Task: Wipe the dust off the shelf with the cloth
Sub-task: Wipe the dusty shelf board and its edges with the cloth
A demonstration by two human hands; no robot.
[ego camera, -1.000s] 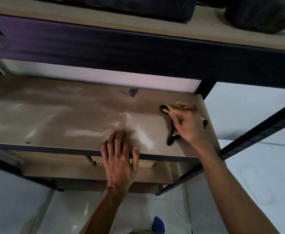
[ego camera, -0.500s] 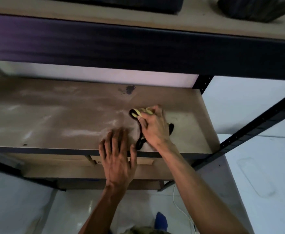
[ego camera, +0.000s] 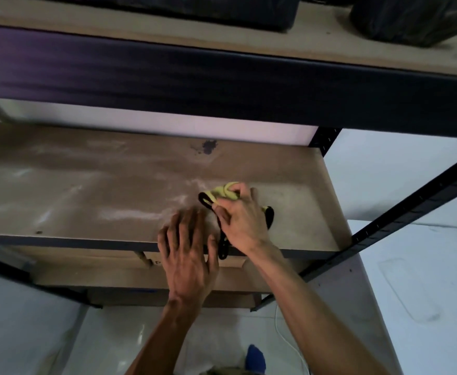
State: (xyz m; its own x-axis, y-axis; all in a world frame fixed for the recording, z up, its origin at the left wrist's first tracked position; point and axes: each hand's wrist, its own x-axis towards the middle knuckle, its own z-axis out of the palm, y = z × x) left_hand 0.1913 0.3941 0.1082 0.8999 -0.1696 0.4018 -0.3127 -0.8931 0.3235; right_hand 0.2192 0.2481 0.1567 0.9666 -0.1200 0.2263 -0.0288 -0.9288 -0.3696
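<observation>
1. The left hand (ego camera: 186, 255) is being laid flat at lower centre of the frame. Its fingers are being kept straight and slightly spread on the front edge of the shelf (ego camera: 303, 212), and nothing is being grasped by it.
2. The cloth (ego camera: 226, 192) is being shown as a small, bunched, yellow-green piece trimmed with black edging. One black strip is hanging over the shelf's front lip.
3. The cloth is being gripped and pressed onto the board by the right hand (ego camera: 242, 223), just right of centre. The fingers are being curled over it, so that most of it is being hidden beneath the palm. Yellow folds are showing beyond the fingertips, and black edging is showing on both sides of the hand.
4. The cloth's hanging strip is being framed between the two hands, which are lying just beside each other. The left thumb is being held close to the strip.
5. Under the shelf, at lower left, a cardboard box (ego camera: 100, 269) is being stored on the tier below. Its contents are being hidden.
6. Pale dust streaks (ego camera: 130, 213) are being left across the board, left of both hands. A dark stain (ego camera: 208, 147) is sitting near the back edge.
7. Along the top of the frame, an upper board (ego camera: 249, 41) is being loaded with a dark case (ego camera: 195, 9) and a dark bag (ego camera: 411, 20). What is inside them cannot be told.
</observation>
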